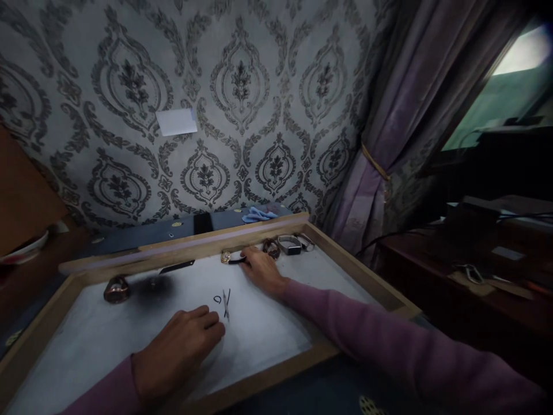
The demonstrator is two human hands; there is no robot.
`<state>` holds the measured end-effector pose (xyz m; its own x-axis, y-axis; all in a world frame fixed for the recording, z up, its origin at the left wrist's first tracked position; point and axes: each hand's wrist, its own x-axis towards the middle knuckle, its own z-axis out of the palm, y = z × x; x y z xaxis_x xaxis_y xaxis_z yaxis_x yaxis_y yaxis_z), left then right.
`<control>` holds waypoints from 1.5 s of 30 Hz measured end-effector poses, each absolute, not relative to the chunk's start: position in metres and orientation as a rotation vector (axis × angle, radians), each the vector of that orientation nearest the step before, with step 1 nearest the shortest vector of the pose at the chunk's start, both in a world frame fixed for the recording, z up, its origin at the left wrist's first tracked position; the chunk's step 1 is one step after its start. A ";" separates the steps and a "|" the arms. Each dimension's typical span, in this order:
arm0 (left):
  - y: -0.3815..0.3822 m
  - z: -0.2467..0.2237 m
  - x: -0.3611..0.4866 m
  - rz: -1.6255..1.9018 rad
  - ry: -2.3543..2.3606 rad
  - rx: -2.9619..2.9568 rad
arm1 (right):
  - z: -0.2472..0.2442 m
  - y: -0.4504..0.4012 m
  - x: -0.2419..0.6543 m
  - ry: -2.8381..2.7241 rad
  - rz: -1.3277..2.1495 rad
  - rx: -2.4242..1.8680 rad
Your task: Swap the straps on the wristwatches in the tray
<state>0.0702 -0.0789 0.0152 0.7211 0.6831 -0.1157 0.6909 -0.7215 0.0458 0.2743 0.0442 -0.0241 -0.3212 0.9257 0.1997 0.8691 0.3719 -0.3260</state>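
Head view: right hand touching black strap of gold round watch inside tan wooden tray, fingers bending, grip hidden; left hand resting half-curled, contents unseen, near slim silvery tool. Sideways drag could be bumping round brown watch; careless left sweep, scattering tool.

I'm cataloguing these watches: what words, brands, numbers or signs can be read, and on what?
No readable text.
Gold watch beside the right hand: dial too small to read.
Gray watch: nothing legible.
White paper on the wall: nothing legible.
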 end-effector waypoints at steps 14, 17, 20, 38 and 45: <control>-0.087 0.007 0.070 0.024 1.026 2.953 | -0.018 0.004 0.276 -2.712 0.267 -1.047; -0.086 0.004 0.069 0.027 1.048 2.962 | -0.017 -0.003 0.269 -2.773 0.263 -0.960; -0.085 0.004 0.068 0.033 1.056 2.960 | -0.019 0.002 0.267 -2.728 0.217 -1.044; -0.042 0.024 -0.007 0.516 1.840 2.709 | -0.020 0.030 0.283 -2.472 0.089 -1.661; -0.031 0.052 -0.089 0.605 2.670 2.084 | -0.022 0.037 0.284 -2.475 0.117 -1.672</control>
